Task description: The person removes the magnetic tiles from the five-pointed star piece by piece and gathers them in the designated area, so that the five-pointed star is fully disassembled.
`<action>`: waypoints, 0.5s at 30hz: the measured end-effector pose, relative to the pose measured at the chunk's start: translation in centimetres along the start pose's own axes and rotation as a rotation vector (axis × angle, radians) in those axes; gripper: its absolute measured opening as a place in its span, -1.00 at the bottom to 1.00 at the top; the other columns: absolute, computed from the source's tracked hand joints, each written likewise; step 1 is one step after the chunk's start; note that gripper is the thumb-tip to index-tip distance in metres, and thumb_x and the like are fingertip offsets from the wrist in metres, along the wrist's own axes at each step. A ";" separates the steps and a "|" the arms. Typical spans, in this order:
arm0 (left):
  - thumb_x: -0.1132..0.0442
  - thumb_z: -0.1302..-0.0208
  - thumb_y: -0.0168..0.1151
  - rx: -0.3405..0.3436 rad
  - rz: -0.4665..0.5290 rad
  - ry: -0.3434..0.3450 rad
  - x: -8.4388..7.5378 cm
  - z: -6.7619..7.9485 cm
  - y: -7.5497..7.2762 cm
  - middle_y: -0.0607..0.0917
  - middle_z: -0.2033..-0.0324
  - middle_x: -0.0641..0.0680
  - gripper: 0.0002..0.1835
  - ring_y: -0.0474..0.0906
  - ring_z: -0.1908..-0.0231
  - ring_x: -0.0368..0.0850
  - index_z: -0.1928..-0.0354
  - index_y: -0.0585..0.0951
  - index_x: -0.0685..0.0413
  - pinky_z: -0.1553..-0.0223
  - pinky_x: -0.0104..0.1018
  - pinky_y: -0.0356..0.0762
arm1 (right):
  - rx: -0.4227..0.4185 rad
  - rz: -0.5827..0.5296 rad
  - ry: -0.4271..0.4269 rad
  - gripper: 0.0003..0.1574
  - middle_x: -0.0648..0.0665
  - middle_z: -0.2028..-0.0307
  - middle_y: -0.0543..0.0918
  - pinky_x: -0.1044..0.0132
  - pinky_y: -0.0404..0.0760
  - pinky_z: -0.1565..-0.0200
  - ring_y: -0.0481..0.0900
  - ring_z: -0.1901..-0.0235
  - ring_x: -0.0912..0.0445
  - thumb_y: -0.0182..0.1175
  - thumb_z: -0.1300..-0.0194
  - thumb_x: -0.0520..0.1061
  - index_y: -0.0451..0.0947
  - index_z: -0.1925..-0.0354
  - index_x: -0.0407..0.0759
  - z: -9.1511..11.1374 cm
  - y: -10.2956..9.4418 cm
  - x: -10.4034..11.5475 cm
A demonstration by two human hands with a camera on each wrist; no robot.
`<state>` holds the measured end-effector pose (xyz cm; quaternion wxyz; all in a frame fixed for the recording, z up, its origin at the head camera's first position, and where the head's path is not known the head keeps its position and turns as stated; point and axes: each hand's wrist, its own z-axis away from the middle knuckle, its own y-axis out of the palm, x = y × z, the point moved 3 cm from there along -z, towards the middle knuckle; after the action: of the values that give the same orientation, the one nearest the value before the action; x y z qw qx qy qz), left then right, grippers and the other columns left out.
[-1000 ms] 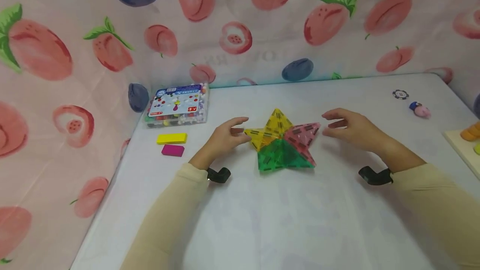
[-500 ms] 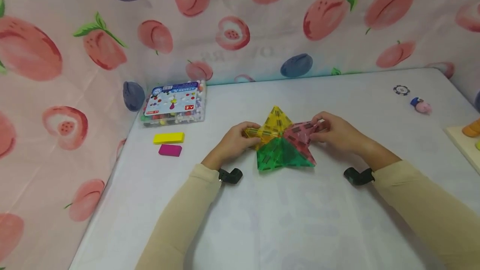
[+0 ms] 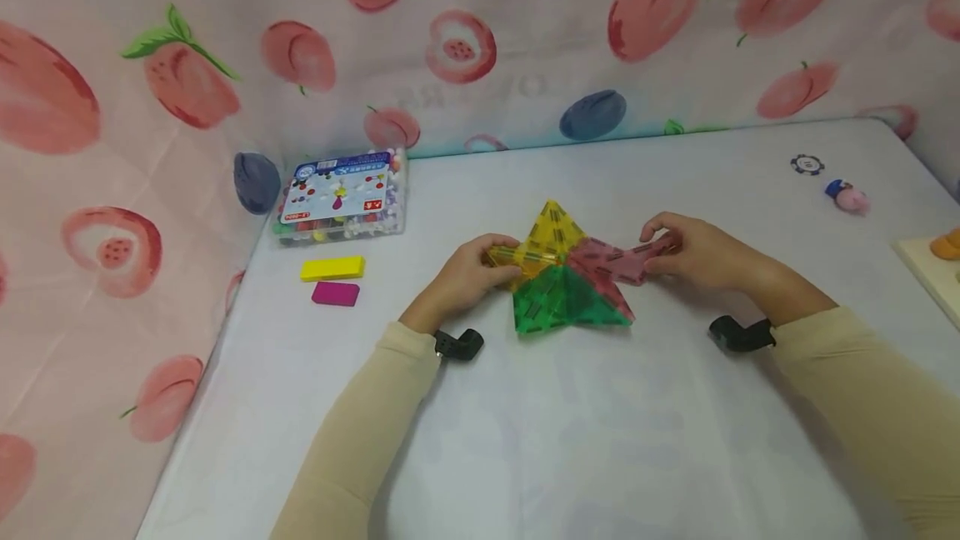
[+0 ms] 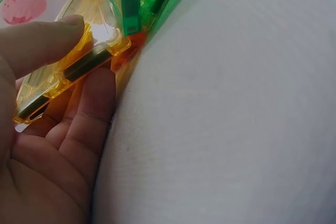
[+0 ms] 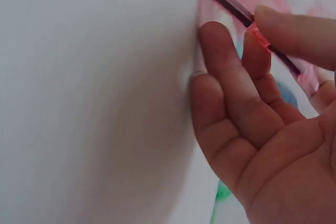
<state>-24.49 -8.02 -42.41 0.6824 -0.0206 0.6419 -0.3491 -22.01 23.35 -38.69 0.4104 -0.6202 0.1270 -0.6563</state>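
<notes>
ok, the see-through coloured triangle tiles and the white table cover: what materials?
Translucent triangle tiles: likely glossy hard plastic; light passes through, dark bars are embedded along the edges, possibly magnets. White table cover: looks like matte woven cloth, with faint creases and a fine weave in the wrist views.

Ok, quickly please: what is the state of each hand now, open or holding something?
Left hand: pinches the orange tile between thumb and fingers.
Right hand: pinches the pink tile between thumb and fingers.
</notes>
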 end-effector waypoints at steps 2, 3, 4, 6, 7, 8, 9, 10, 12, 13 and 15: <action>-0.11 -0.02 0.27 0.003 0.001 -0.003 -0.3 -0.1 0.2 0.52 0.17 -0.09 -0.56 0.43 0.25 -0.13 0.01 0.48 -0.32 0.23 -0.26 0.39 | -0.032 -0.009 0.051 -0.49 -0.17 0.23 0.53 0.23 0.44 0.34 0.43 0.30 0.00 0.24 -0.13 0.00 0.29 0.01 -0.09 1.1 -1.2 -0.7; -0.11 -0.01 0.28 0.007 0.007 -0.004 -0.4 -0.1 0.3 0.52 0.17 -0.09 -0.56 0.43 0.25 -0.13 0.01 0.48 -0.33 0.23 -0.26 0.39 | -0.064 -0.011 0.069 -0.46 -0.19 0.20 0.52 0.25 0.45 0.34 0.44 0.29 0.00 0.22 -0.14 0.02 0.27 -0.02 -0.10 1.7 -1.9 -1.1; -0.11 -0.01 0.27 0.012 0.010 -0.006 -0.5 -0.1 0.3 0.52 0.17 -0.09 -0.56 0.43 0.25 -0.12 0.01 0.47 -0.34 0.23 -0.25 0.39 | -0.105 -0.011 0.086 -0.43 -0.20 0.19 0.52 0.27 0.46 0.35 0.45 0.28 0.01 0.21 -0.15 0.05 0.24 -0.04 -0.11 2.3 -2.7 -1.5; -0.13 0.00 0.27 0.018 0.016 -0.014 -0.6 -0.2 0.3 0.52 0.18 -0.10 -0.55 0.42 0.26 -0.12 0.00 0.47 -0.36 0.23 -0.25 0.39 | -0.200 -0.023 0.114 -0.40 -0.22 0.15 0.52 0.33 0.47 0.37 0.48 0.29 0.08 0.18 -0.16 0.07 0.21 -0.06 -0.13 3.5 -4.2 -2.2; -0.13 0.00 0.27 0.019 0.020 -0.018 -0.6 -0.2 0.3 0.52 0.18 -0.10 -0.55 0.42 0.26 -0.12 0.00 0.47 -0.38 0.23 -0.24 0.39 | -0.248 -0.021 0.120 -0.40 -0.23 0.14 0.53 0.35 0.47 0.38 0.50 0.30 0.12 0.17 -0.17 0.08 0.21 -0.06 -0.15 4.0 -4.9 -2.6; -0.14 0.00 0.28 0.021 0.026 -0.024 -0.6 -0.2 0.2 0.52 0.18 -0.10 -0.54 0.42 0.25 -0.12 0.00 0.46 -0.38 0.22 -0.24 0.39 | -0.287 -0.017 0.128 -0.41 -0.22 0.14 0.54 0.37 0.47 0.41 0.50 0.31 0.15 0.16 -0.18 0.09 0.22 -0.05 -0.15 4.5 -5.6 -3.0; -0.14 0.01 0.28 0.021 0.029 -0.031 -0.5 -0.1 0.1 0.52 0.19 -0.10 -0.54 0.42 0.25 -0.12 0.00 0.46 -0.39 0.22 -0.24 0.39 | -0.316 0.001 0.134 -0.43 -0.21 0.15 0.54 0.40 0.46 0.43 0.49 0.32 0.16 0.14 -0.19 0.11 0.24 -0.04 -0.16 5.0 -6.2 -3.4; -0.15 0.01 0.28 0.021 0.029 -0.038 -0.4 -0.1 0.1 0.52 0.19 -0.11 -0.54 0.41 0.25 -0.12 0.00 0.46 -0.40 0.22 -0.24 0.38 | -0.331 0.015 0.145 -0.45 -0.22 0.15 0.54 0.39 0.46 0.44 0.48 0.32 0.15 0.13 -0.19 0.12 0.28 -0.03 -0.16 5.3 -6.7 -3.8; -0.14 0.01 0.28 0.021 0.039 -0.046 -0.3 0.0 0.0 0.52 0.19 -0.10 -0.54 0.41 0.25 -0.11 0.00 0.46 -0.40 0.21 -0.24 0.38 | -0.327 0.060 0.169 -0.47 -0.23 0.13 0.52 0.38 0.45 0.43 0.46 0.25 0.07 0.08 -0.22 0.14 0.34 -0.02 -0.17 6.0 -7.4 -4.7; -0.14 0.01 0.27 0.021 0.041 -0.049 -0.2 0.0 0.0 0.52 0.19 -0.10 -0.54 0.41 0.24 -0.12 0.00 0.46 -0.41 0.20 -0.24 0.38 | -0.318 0.085 0.182 -0.47 -0.25 0.11 0.51 0.33 0.48 0.37 0.44 0.20 0.01 0.06 -0.23 0.14 0.37 -0.02 -0.18 6.2 -7.8 -5.1; -0.15 0.00 0.27 0.022 0.041 -0.048 -0.2 0.1 0.0 0.52 0.20 -0.10 -0.54 0.42 0.25 -0.12 0.00 0.45 -0.41 0.20 -0.24 0.38 | -0.301 0.119 0.205 -0.44 -0.28 0.08 0.48 0.18 0.50 0.25 0.38 0.11 -0.11 0.01 -0.27 0.14 0.38 -0.06 -0.21 6.6 -8.2 -5.9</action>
<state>-24.36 -7.96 -42.24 0.7050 -0.0083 0.6217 -0.3413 -19.75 34.91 -36.00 0.3359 -0.5961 0.3012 -0.6642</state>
